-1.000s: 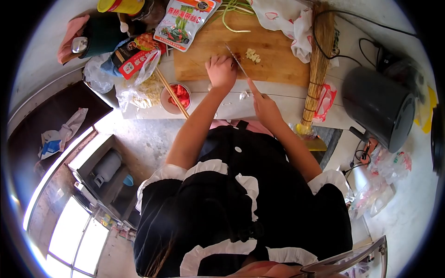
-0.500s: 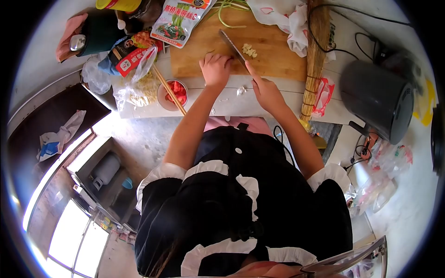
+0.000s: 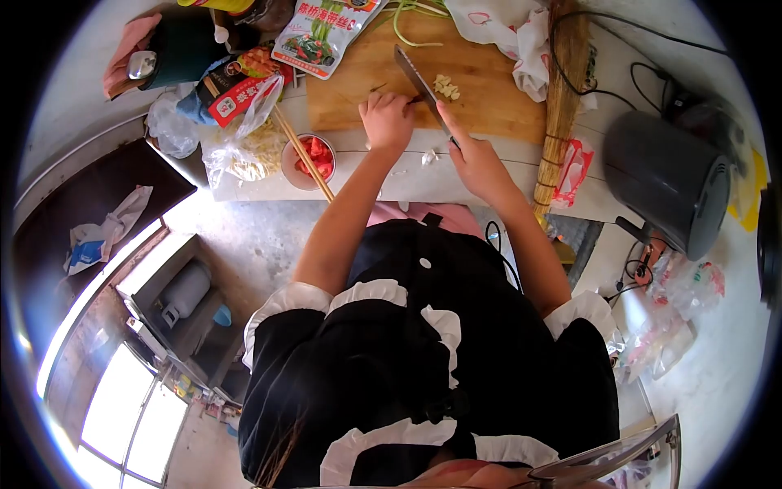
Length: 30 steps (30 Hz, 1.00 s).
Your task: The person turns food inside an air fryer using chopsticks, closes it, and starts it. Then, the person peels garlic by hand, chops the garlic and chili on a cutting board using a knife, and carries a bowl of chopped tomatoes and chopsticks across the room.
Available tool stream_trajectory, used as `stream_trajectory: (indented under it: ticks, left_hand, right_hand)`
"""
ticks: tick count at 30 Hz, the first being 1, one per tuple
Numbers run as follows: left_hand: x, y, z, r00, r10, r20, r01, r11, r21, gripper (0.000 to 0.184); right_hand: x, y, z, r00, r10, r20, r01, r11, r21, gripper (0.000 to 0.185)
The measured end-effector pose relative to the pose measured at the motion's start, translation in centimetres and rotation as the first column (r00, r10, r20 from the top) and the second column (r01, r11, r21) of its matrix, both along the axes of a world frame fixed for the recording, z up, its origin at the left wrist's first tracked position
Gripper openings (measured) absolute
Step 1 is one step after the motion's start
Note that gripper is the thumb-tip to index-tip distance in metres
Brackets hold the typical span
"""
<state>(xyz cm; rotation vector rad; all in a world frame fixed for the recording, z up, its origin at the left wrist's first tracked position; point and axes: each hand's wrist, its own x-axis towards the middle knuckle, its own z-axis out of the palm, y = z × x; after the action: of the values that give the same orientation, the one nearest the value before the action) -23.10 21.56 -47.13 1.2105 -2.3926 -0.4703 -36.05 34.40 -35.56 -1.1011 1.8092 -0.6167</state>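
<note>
My right hand [image 3: 479,163] grips the handle of a kitchen knife [image 3: 416,79], its long blade slanting up and left over the wooden cutting board [image 3: 350,102]. Left of the blade, my left hand [image 3: 386,122] rests at the board's near edge with its fingers curled. Something small and dark shows at its fingertips, too small to name. Just right of the blade lies a small pile of sliced garlic [image 3: 446,86]. Pale scraps [image 3: 429,156], like garlic peel, lie on the counter below the board.
A bowl of cut red pieces [image 3: 315,156] stands left, with chopsticks [image 3: 303,153] across its edge. Food packets [image 3: 318,37] and green stalks [image 3: 417,33] lie at the back. At right are a straw broom [image 3: 558,122] and a dark kettle [image 3: 668,183].
The whole view has shifted slightly. Both hands and the knife keep nearly the same place over the board, and the dark bit by my left fingertips shows more plainly.
</note>
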Motion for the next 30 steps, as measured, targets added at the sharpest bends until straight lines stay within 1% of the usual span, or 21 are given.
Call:
stream_trajectory:
  ticks: [4,9,13,16,19,22,25,28,30]
  left_hand:
    - [-0.6,0.1,-0.3,1.000,-0.017,-0.003,0.017,1.000,-0.016,0.007]
    - [-1.1,0.2,-0.5,1.000,0.000,0.026,0.001,1.000,-0.021,0.004]
    - [-1.2,0.2,-0.5,1.000,-0.004,0.028,0.005,1.000,-0.028,0.003]
    - [-1.2,0.1,-0.9,1.000,-0.018,0.025,0.020,0.999,-0.048,0.004]
    - [-1.3,0.1,-0.6,0.998,-0.030,0.057,0.032,0.999,-0.027,0.004]
    - [-1.5,0.0,-0.8,0.999,-0.044,-0.023,0.043,0.998,-0.049,0.005]
    - [-1.4,-0.1,-0.5,0.994,-0.105,-0.035,0.102,0.992,-0.067,0.006]
    - [-1.4,-0.1,0.0,0.996,-0.094,-0.004,0.093,0.994,-0.050,0.005]
    - [-1.4,-0.2,0.2,0.994,-0.101,0.047,0.102,0.994,-0.033,0.004]
  right_hand:
    - [0.3,0.1,-0.4,1.000,-0.002,0.003,0.002,1.000,-0.017,0.068]
    - [0.5,0.0,-0.5,0.999,0.009,-0.040,-0.008,1.000,0.007,0.068]
    - [1.1,0.5,-1.5,0.996,0.022,-0.083,-0.021,1.000,0.011,0.068]
    - [1.7,0.9,-2.4,0.997,0.009,-0.078,-0.010,1.000,-0.009,0.068]
    - [2.4,1.2,-3.3,0.993,0.000,-0.119,-0.003,1.000,-0.020,0.068]
    - [2.7,1.5,-4.2,0.994,-0.022,-0.105,0.013,0.996,-0.090,0.068]
    - [2.4,0.5,-4.7,0.990,-0.044,-0.134,0.033,0.996,-0.081,0.068]
    - [2.7,-0.2,-5.0,0.989,-0.057,-0.134,0.043,0.993,-0.106,0.069]
    - [2.3,0.6,-5.1,0.992,-0.063,-0.110,0.050,0.993,-0.109,0.068]
